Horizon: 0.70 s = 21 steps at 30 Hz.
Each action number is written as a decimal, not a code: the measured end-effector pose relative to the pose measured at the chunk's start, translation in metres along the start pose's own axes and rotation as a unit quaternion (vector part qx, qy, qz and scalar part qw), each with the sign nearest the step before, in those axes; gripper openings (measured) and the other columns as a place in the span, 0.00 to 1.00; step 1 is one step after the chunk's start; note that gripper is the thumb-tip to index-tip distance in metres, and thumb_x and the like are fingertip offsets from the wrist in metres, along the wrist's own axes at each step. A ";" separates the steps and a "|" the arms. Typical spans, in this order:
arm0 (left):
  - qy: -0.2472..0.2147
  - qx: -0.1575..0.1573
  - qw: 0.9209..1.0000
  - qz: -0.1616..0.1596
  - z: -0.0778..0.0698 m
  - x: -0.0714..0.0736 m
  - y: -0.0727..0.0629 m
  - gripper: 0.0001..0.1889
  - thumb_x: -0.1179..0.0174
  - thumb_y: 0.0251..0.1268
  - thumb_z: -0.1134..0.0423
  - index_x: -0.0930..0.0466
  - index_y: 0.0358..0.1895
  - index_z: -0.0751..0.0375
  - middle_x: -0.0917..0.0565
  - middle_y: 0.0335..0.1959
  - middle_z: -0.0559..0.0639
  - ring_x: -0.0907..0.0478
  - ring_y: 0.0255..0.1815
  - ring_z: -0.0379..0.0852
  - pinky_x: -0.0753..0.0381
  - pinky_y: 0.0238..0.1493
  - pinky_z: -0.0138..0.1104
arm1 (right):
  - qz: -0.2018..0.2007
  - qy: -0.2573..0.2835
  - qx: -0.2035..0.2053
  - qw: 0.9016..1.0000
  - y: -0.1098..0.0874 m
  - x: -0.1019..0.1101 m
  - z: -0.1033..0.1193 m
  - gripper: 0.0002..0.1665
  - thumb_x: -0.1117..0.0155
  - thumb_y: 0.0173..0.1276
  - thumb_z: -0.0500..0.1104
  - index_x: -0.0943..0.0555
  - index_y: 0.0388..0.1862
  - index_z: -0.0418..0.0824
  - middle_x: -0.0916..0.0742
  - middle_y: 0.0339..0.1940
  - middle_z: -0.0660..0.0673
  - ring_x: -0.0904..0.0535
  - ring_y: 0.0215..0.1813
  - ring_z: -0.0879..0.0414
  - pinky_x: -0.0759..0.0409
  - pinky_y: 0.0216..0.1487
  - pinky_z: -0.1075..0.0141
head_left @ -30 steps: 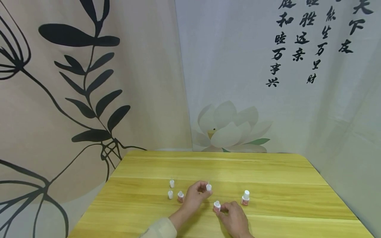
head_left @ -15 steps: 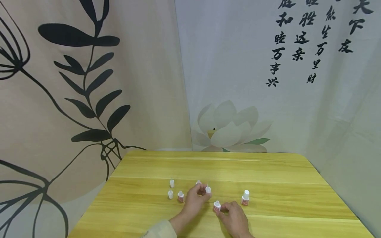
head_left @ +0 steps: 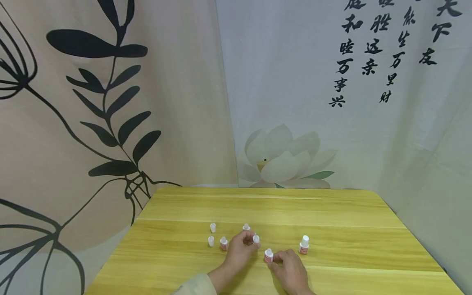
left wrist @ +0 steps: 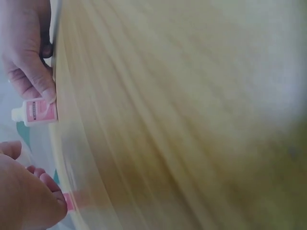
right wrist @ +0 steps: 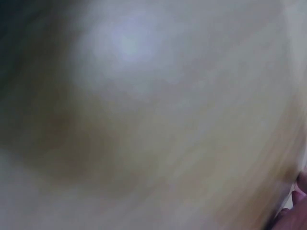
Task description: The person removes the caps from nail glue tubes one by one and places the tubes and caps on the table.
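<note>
My left hand (head_left: pixel 240 250) pinches a small white cap (head_left: pixel 256 238) between thumb and fingers, over the table. To its right, my right hand (head_left: pixel 291 270) grips a little white bottle (head_left: pixel 268 256) with a pink label, upright on the table, its narrow white top showing. In the left wrist view the right hand's fingertips press the side of that bottle (left wrist: pixel 41 112), while the left hand (left wrist: pixel 29 196) hides most of its cap. Only a few fingers (right wrist: pixel 297 206) appear at the corner of the right wrist view.
Left of the left hand stand an open-topped bottle (head_left: pixel 223 243) and two loose white caps (head_left: pixel 213 228). Behind that hand another bottle (head_left: pixel 246 227) is partly hidden. A bottle with a tall white cap (head_left: pixel 304 245) stands right, on the wooden table (head_left: pixel 350 229).
The left hand has drawn slightly left and toward the person with the cap, uncovering the top of the bottle behind it. The right hand and its bottle have stayed put.
</note>
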<state>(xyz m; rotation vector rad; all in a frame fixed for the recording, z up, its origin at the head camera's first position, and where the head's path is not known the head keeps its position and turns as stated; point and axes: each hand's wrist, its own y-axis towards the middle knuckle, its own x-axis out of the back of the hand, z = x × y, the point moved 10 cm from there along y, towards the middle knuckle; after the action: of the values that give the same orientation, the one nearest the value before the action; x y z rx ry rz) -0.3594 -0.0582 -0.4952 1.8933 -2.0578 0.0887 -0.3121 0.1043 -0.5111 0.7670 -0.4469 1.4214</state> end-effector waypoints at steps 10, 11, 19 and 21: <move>0.009 0.000 1.000 -0.004 0.002 0.000 -0.003 0.11 0.29 0.52 0.73 0.19 0.39 0.64 0.19 0.34 0.47 0.24 0.36 0.43 0.22 0.39 0.30 | 0.000 -0.001 -0.001 1.000 0.000 0.000 0.000 0.09 0.26 0.59 0.50 0.13 0.36 0.48 0.20 0.37 0.53 0.25 0.41 0.56 0.24 0.40 0.56; 0.012 -0.001 1.000 -0.003 0.002 0.000 -0.004 0.11 0.29 0.51 0.73 0.19 0.38 0.64 0.19 0.33 0.47 0.24 0.36 0.43 0.22 0.39 0.30 | 0.000 -0.002 -0.001 1.000 0.000 0.000 0.000 0.09 0.26 0.59 0.50 0.13 0.35 0.48 0.20 0.36 0.53 0.25 0.41 0.56 0.24 0.40 0.56; 0.033 -0.003 0.999 0.020 0.009 -0.005 -0.006 0.12 0.28 0.48 0.73 0.17 0.37 0.62 0.19 0.31 0.45 0.25 0.33 0.41 0.23 0.36 0.30 | -0.011 -0.009 -0.004 1.000 0.001 0.001 -0.001 0.09 0.26 0.58 0.51 0.14 0.34 0.49 0.21 0.34 0.53 0.26 0.39 0.57 0.25 0.40 0.57; 0.037 -0.004 0.999 0.023 0.009 -0.005 -0.007 0.12 0.28 0.48 0.73 0.17 0.37 0.62 0.19 0.31 0.44 0.25 0.33 0.41 0.22 0.36 0.30 | -0.012 -0.011 -0.005 1.000 0.001 0.001 -0.001 0.09 0.25 0.58 0.50 0.14 0.34 0.49 0.21 0.34 0.53 0.25 0.39 0.57 0.24 0.40 0.56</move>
<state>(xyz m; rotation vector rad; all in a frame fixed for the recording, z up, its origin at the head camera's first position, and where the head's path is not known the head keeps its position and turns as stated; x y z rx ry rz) -0.3542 -0.0566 -0.5063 1.8104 -2.0495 0.1595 -0.3128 0.1058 -0.5108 0.7775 -0.4612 1.3890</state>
